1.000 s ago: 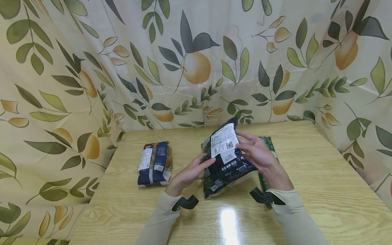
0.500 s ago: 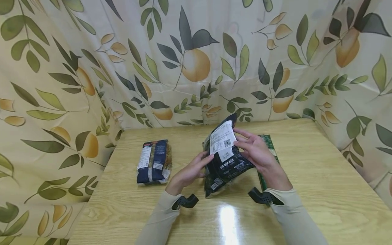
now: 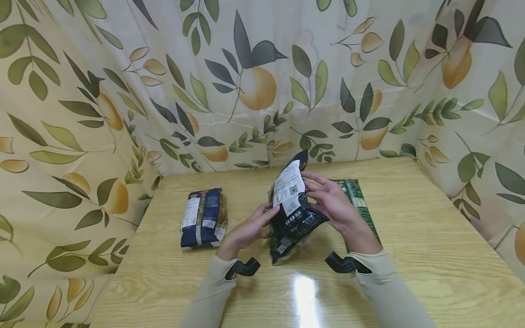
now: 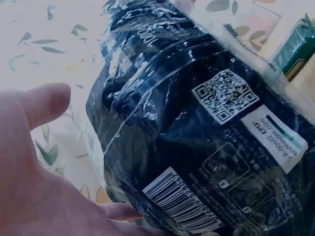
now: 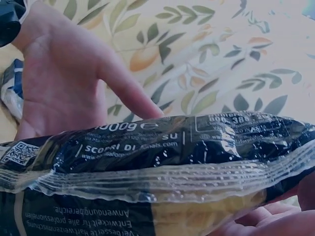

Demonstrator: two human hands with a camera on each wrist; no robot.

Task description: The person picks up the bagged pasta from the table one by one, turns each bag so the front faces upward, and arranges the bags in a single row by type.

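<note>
A dark pasta bag (image 3: 293, 218) with a white label is held tilted above the table between both hands. My left hand (image 3: 248, 231) holds its left side, thumb at the front edge and fingers partly hidden behind. The right hand (image 3: 334, 205) grips the right edge, its thumb near the label and the other fingers reaching toward the back. In the left wrist view, a barcode and a QR code show on the bag (image 4: 167, 118). Yellow contents are visible through the clear part of the bag (image 5: 206, 211) in the right wrist view.
On the table's left lies a navy packet (image 3: 211, 209) with a clear side and brownish contents. A green packet (image 3: 360, 200) lies behind the right hand, partly covered by it. The wooden table (image 3: 430, 237) meets a fruit-patterned curtain (image 3: 262, 86) at the back and sides.
Both hands and the pasta bag have shifted slightly left. The bag has turned, so its labelled face looks narrower. More of the green packet shows. The head view has shifted a little.
</note>
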